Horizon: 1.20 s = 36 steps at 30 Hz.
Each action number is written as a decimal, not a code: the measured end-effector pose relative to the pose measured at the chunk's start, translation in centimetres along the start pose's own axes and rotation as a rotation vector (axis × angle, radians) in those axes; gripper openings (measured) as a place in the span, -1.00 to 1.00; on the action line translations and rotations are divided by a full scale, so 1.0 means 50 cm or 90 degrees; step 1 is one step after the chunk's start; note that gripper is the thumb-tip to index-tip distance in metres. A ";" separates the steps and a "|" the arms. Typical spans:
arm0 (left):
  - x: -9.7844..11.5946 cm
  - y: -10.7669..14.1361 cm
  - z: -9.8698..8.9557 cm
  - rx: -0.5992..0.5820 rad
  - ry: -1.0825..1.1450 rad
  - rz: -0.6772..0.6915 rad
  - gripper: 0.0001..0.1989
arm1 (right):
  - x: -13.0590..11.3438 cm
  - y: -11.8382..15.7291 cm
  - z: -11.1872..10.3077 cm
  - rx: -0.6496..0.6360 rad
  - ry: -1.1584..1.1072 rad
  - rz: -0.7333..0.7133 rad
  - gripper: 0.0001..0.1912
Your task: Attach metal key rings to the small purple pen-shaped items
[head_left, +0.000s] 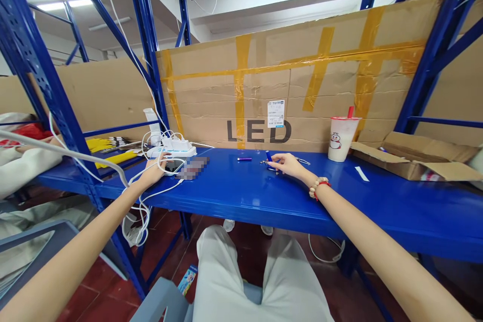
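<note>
My left hand (154, 171) is at the left of the blue table, its fingers curled among white cables beside a small dark object (173, 165). What it grips is hidden. Close by lies a flat item blurred by pixels (193, 168). Toward the middle, my right hand (287, 163) pinches a short blue pen-like stick (268, 156), held roughly upright over the tabletop. Small metallic pieces (272, 169) lie under and beside its fingers, too small to name. A thin purple stick with a pale end (244, 159) lies apart, left of that hand.
A white power strip (173, 147) with plugs and tangled cables stands behind my left hand. To the right are a drink cup with red straw (342, 138), a white paper strip (361, 174) and an open cardboard box (407, 156). A taped cardboard panel (211, 95) closes the back.
</note>
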<state>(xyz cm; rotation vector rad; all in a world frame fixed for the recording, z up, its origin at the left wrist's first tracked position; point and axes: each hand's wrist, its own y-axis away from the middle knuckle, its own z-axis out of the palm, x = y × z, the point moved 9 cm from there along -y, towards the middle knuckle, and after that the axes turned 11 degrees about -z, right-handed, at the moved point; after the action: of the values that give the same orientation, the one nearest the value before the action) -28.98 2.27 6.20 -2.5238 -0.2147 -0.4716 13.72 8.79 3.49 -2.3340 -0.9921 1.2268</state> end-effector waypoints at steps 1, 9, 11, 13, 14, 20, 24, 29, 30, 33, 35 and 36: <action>0.003 0.001 -0.007 0.007 0.004 -0.002 -0.55 | -0.001 0.000 0.000 -0.001 0.004 -0.001 -0.62; -0.009 0.002 -0.016 0.013 0.001 -0.018 -0.58 | 0.016 -0.004 -0.001 0.011 0.005 -0.011 -0.63; -0.018 0.000 -0.012 0.011 0.008 -0.028 -0.58 | 0.017 -0.004 0.000 0.008 0.003 -0.009 -0.62; -0.025 -0.002 -0.007 0.006 0.012 -0.031 -0.58 | 0.014 -0.003 0.000 0.006 0.001 -0.003 -0.61; -0.028 -0.003 -0.006 0.003 0.014 -0.029 -0.59 | 0.012 -0.002 0.001 0.003 0.001 0.003 -0.61; -0.035 -0.006 -0.001 0.005 0.043 0.012 -0.62 | 0.001 0.006 0.004 -0.006 -0.009 0.038 -0.64; -0.035 -0.006 0.018 -0.045 0.057 0.031 -0.60 | -0.004 0.011 0.005 -0.020 -0.011 0.044 -0.63; -0.034 -0.008 0.040 -0.102 0.063 0.029 -0.56 | -0.014 0.012 0.006 -0.029 -0.005 0.036 -0.61; -0.037 -0.010 0.042 -0.104 0.057 0.019 -0.56 | -0.013 0.012 0.006 -0.028 -0.007 0.037 -0.61; -0.050 -0.018 0.044 -0.091 0.032 -0.012 -0.56 | -0.008 0.011 0.006 -0.020 -0.013 0.049 -0.61; -0.055 -0.024 0.044 -0.086 0.029 -0.011 -0.55 | -0.002 0.011 0.006 -0.016 -0.016 0.052 -0.61; -0.057 -0.026 0.045 -0.088 0.032 -0.007 -0.54 | 0.000 0.010 0.006 -0.016 -0.018 0.052 -0.61</action>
<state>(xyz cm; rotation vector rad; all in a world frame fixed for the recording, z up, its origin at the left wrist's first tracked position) -31.28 4.43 4.00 -2.6430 -0.1824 -0.5715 13.67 8.42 3.03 -2.4033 -0.9352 1.2894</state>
